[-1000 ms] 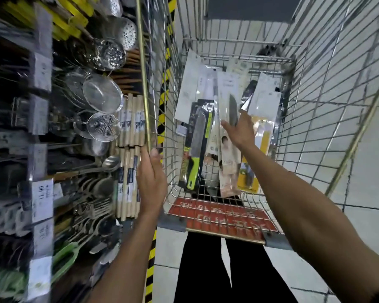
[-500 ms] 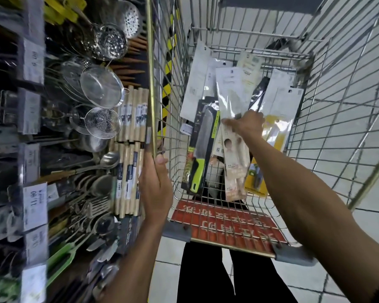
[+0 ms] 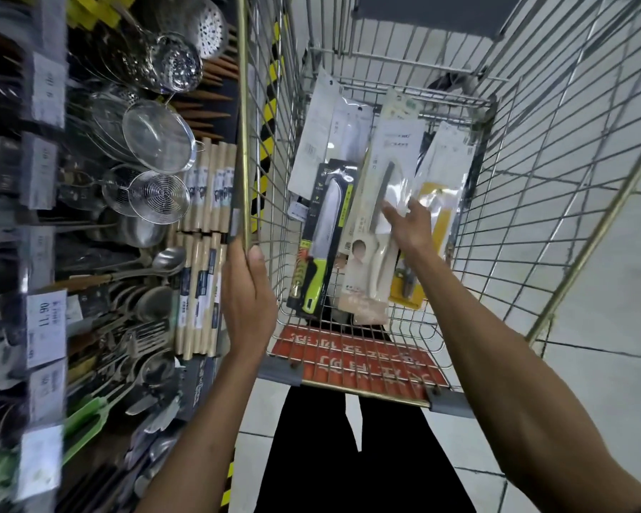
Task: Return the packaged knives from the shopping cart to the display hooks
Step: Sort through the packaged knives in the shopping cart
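Several packaged knives lie in the wire shopping cart (image 3: 555, 149). My right hand (image 3: 408, 225) reaches into it and grips a clear pack with a white-handled knife (image 3: 376, 231), raised a little above the others. To its left lies a black pack with a green-handled knife (image 3: 321, 238). A yellow-backed knife pack (image 3: 441, 216) sits on the right, partly behind my hand. White packs (image 3: 322, 131) lean at the far end. My left hand (image 3: 247, 294) grips the cart's left top rail.
The display rack on the left holds metal strainers (image 3: 156, 142), ladles and spoons (image 3: 152, 264), packs of wooden chopsticks (image 3: 204, 261) and price tags (image 3: 47, 323). A red sign panel (image 3: 359, 364) fronts the cart. White tiled floor lies to the right. My black-trousered legs show below.
My right hand has lifted the white-handled knife pack up and slightly right, off the pile. The left hand has stayed on the rail. The view has shifted a little.
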